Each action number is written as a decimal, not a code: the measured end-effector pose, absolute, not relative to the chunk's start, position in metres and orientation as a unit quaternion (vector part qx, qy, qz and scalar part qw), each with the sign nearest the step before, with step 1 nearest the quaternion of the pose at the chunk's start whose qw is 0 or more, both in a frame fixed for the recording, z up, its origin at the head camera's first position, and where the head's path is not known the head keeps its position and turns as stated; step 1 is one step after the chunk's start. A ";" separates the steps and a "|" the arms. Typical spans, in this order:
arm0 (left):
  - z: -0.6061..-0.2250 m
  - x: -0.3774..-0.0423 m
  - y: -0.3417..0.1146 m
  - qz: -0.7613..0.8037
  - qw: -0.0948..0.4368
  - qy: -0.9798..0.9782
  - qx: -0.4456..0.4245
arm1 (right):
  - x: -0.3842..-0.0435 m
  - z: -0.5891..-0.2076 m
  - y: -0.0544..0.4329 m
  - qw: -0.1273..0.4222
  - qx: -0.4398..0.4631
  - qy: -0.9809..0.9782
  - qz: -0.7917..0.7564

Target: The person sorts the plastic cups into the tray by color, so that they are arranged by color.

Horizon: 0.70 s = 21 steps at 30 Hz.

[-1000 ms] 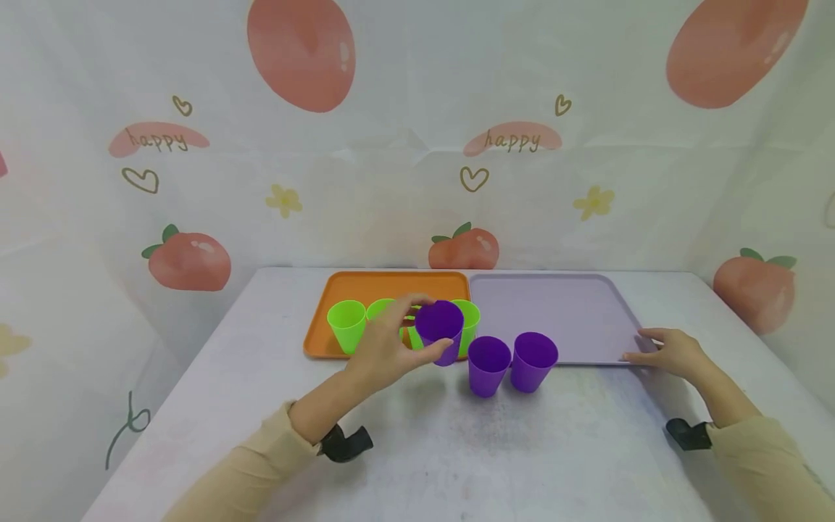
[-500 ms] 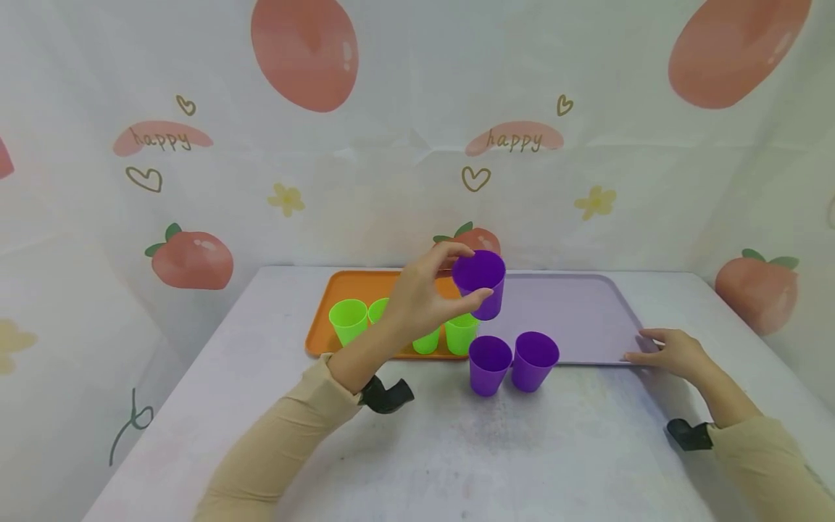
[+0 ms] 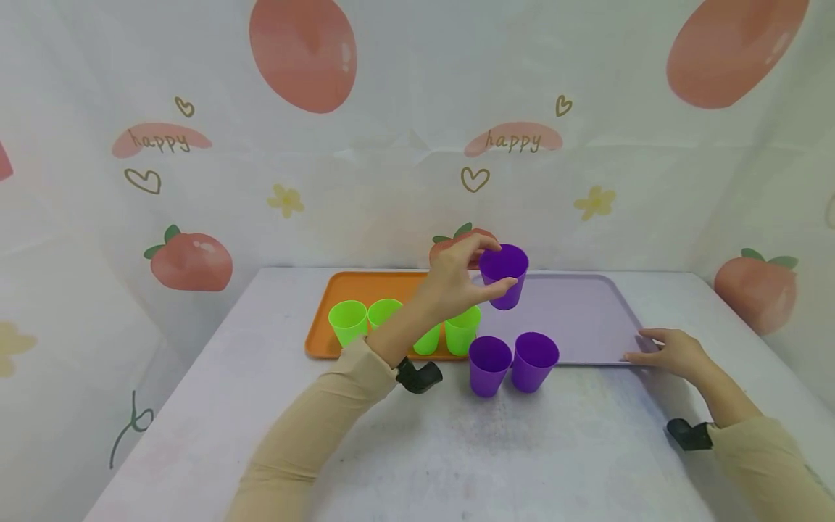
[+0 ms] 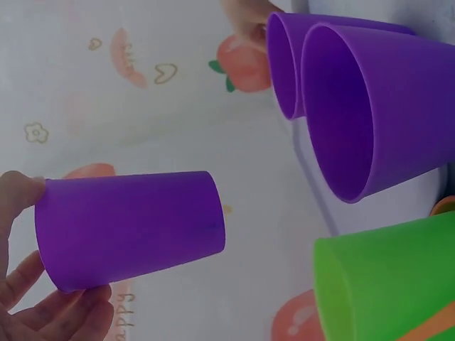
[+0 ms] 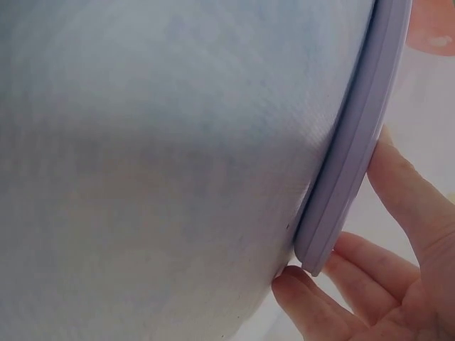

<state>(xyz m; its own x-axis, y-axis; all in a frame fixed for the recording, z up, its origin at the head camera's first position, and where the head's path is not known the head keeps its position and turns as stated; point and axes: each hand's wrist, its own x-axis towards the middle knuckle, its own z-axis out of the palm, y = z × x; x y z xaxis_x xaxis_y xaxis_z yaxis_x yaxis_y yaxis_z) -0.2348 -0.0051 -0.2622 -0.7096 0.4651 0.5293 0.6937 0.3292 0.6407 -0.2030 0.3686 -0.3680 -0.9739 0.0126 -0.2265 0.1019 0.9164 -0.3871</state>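
Observation:
My left hand (image 3: 450, 279) holds a purple cup (image 3: 511, 293) by its rim, thumb on the near side and fingers on the far side. The cup is upright in the air over the left part of a light purple tray (image 3: 574, 312). In the left wrist view this cup (image 4: 135, 231) shows its smooth outer wall. Two more purple cups, a left one (image 3: 486, 373) and a right one (image 3: 531, 370), stand side by side on the table before that tray. My right hand (image 3: 678, 354) grips the tray's near right corner; the right wrist view shows fingers at its rim (image 5: 348, 163).
An orange tray (image 3: 362, 286) lies against the purple tray's left side. Several green cups stand in a row along its front, among them a left one (image 3: 348, 319) and a right one (image 3: 462, 333). A printed cloth (image 3: 391, 196) hangs behind the white table (image 3: 496, 457).
My left hand has lifted the purple cup and carried it right and away from me, from before the green cups to over the purple tray. The right hand has stayed in place.

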 end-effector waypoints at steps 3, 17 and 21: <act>-0.268 -0.240 0.001 -0.439 0.095 -0.824 -0.347 | -0.203 -0.368 0.369 0.111 0.028 0.973 -0.202; -0.299 -0.257 0.011 -0.332 0.018 -0.884 -0.330 | -0.202 -0.368 0.367 0.105 0.026 0.973 -0.204; -0.307 -0.261 0.012 -0.316 0.012 -0.885 -0.342 | -0.202 -0.367 0.368 0.113 0.030 0.971 -0.207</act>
